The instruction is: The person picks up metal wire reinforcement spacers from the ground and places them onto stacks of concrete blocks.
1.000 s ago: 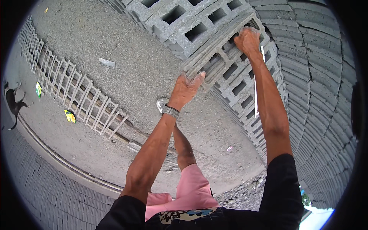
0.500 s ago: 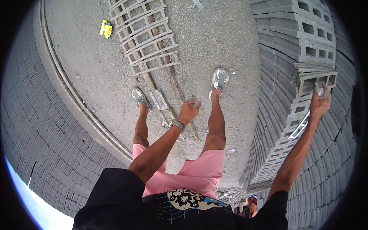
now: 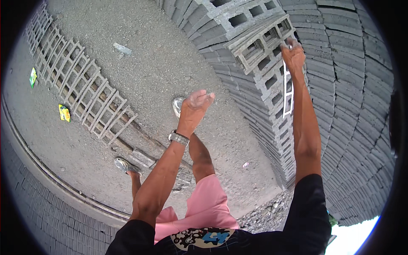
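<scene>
Reaching the right hand (image 3: 293, 56) just beside the grey frames (image 3: 255, 33) atop the block stack (image 3: 267, 73), with fingertips partly hidden; cannot tell whether gripping. Holding the left hand (image 3: 194, 106) released over open gravel (image 3: 229, 131), apart from the stack's edge.

Free ground (image 3: 157, 63) left of block stack (image 3: 248, 102)

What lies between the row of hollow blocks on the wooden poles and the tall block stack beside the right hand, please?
In the head view, gravelly ground carrying a flat grey fragment and the right shoe, with the left hand showing over it.
</scene>
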Demonstrator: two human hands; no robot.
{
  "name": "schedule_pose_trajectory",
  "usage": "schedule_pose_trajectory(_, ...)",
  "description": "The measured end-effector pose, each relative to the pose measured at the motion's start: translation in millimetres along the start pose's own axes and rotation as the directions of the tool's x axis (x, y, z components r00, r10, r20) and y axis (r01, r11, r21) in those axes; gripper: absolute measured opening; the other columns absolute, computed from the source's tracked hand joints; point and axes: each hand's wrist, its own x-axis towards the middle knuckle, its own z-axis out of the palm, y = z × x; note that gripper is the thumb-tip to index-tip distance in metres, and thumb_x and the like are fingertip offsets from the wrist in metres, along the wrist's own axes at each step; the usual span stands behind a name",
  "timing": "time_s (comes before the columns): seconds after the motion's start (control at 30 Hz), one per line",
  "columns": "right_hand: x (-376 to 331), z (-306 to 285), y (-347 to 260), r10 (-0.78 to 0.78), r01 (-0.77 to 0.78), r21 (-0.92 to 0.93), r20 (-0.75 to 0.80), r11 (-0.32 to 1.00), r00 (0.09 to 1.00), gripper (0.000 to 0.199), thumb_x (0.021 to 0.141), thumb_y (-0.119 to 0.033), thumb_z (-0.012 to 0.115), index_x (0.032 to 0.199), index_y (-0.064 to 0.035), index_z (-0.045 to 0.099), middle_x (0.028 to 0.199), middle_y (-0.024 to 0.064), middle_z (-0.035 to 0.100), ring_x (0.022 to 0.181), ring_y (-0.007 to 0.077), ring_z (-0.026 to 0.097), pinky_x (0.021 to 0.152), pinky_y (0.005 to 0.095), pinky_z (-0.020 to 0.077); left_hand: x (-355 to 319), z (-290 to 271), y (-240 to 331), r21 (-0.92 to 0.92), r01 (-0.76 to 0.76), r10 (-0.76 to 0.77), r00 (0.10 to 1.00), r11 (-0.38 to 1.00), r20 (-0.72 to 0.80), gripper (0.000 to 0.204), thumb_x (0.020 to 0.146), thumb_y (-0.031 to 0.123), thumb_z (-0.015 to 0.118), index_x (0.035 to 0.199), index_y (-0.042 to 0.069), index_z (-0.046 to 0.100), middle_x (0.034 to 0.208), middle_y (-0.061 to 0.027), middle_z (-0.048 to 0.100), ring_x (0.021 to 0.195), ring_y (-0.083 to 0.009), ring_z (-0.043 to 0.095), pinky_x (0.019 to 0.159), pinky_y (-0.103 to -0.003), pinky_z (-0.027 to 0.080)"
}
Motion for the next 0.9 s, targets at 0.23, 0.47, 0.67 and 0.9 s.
schedule_pose_trajectory(0.23, 64.4, 48.3, -1.4, -0.056, 0.102, -0.175, 0.252, 0.979, 0.966, 0.051, 0.078, -0.044, 0.061, 0.102, 0.0002, 0.069, 0.11, 0.023, 0.067, 0.106, 0.0372, 0.063, 0.101, 0.052, 0.035, 98.1, 116.1, 80.9, -0.008, -0.018, 0.018, 1.0, 1.0, 0.01, 0.077, 0.073, 0.033, 0.085, 0.124, -0.012, 0.048, 0.119, -0.0194, 0.061, 0.107, -0.0234, 0.059, 0.095, -0.035, 0.045)
schedule_pose_trajectory(0.47, 84.3, 49.9, 9.5, -0.094, 0.161, -0.191, 0.318, 0.968, 0.943, 0.04, 0.075, -0.037, 0.063, 0.088, 0.0003, 0.071, 0.095, 0.0234, 0.07, 0.095, 0.0385, 0.066, 0.099, 0.0508, 0.0364, 117.6, 138.6, 65.2, 0.092, -0.103, 0.113, 0.987, 0.99, -0.112, 0.05, 0.078, 0.023, 0.08, 0.109, -0.009, 0.059, 0.096, -0.0099, 0.067, 0.08, -0.0154, 0.061, 0.073, -0.03, 0.05)
schedule_pose_trajectory(0.67, 118.4, 35.6, 26.5, -0.057, 0.105, -0.077, 0.469, 0.991, 0.881, 0.046, 0.068, -0.038, 0.072, 0.088, 0.0035, 0.07, 0.088, 0.0237, 0.07, 0.086, 0.0374, 0.067, 0.093, 0.0468, 0.0427, 88.3, 174.2, 103.1, 0.3, -0.445, 0.514, 0.831, 0.844, -0.211, 0.039, 0.078, 0.019, 0.077, 0.1, -0.009, 0.059, 0.092, -0.0129, 0.069, 0.075, -0.0132, 0.06, 0.066, -0.031, 0.05)
schedule_pose_trajectory(0.9, 114.0, 81.8, 85.8, -0.204, 0.194, 0.063, 0.378, 0.979, 0.903, 0.038, 0.073, -0.027, 0.067, 0.086, 0.0091, 0.067, 0.084, 0.028, 0.067, 0.08, 0.0385, 0.068, 0.072, 0.0409, 0.0514, 90.7, 170.0, 95.5, 0.511, -0.423, 0.573, 0.8, 0.749, -0.178, 0.043, 0.074, 0.023, 0.08, 0.095, -0.007, 0.056, 0.084, -0.0198, 0.066, 0.072, -0.0303, 0.064, 0.07, -0.04, 0.052)
